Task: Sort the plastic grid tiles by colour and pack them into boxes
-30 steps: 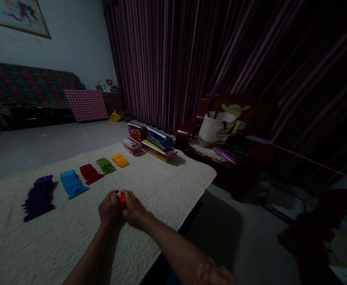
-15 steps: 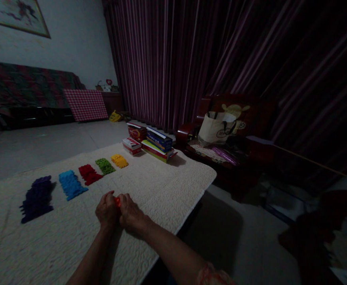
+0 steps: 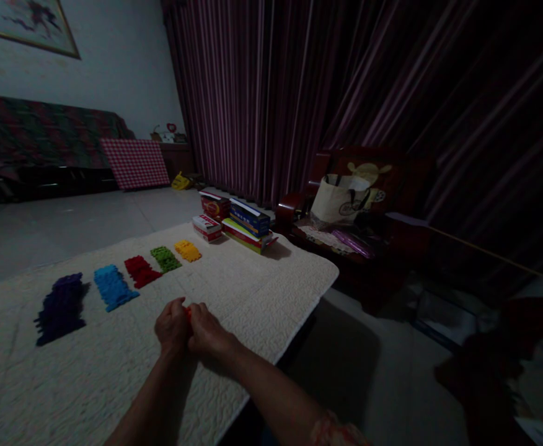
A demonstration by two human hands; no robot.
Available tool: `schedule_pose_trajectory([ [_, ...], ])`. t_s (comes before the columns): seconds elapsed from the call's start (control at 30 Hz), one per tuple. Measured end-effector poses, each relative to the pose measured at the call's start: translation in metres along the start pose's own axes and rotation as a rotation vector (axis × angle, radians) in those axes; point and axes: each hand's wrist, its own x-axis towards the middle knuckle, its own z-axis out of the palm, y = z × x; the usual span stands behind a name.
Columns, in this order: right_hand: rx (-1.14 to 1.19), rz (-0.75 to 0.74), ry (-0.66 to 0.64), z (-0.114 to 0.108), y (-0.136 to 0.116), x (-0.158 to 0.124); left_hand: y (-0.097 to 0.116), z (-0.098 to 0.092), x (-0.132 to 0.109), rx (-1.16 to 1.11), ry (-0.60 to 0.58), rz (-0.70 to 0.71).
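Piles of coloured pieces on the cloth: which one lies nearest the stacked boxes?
The yellow pile: it ends the row at the far end, closest to the boxes, with the green pile just before it.

Left hand (image 3: 173, 325) and right hand (image 3: 206, 331) meet over the quilt-covered bench (image 3: 262, 291), both closed around a small orange piece (image 3: 188, 311), which is mostly hidden. Beyond them lie five piles in a row: purple (image 3: 62, 306), blue (image 3: 112, 287), red (image 3: 140, 271), green (image 3: 165, 258), yellow (image 3: 187, 250). Stacked boxes (image 3: 237, 222) occupy the far end.
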Motion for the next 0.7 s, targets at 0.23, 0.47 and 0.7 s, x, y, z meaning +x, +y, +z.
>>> schedule_pose_trajectory([
  [0.23, 0.033, 0.022, -0.059, -0.01, -0.004, -0.008, 0.0, 0.003, -0.001, -0.007, -0.004, -0.031],
  [0.47, 0.08, 0.046, -0.018, -0.017, 0.003, -0.008, 0.003, 0.012, -0.002, -0.011, -0.043, 0.009],
  [0.7, 0.252, 0.161, 0.153, -0.022, 0.017, -0.017, 0.018, 0.018, -0.008, 0.001, -0.064, 0.055],
])
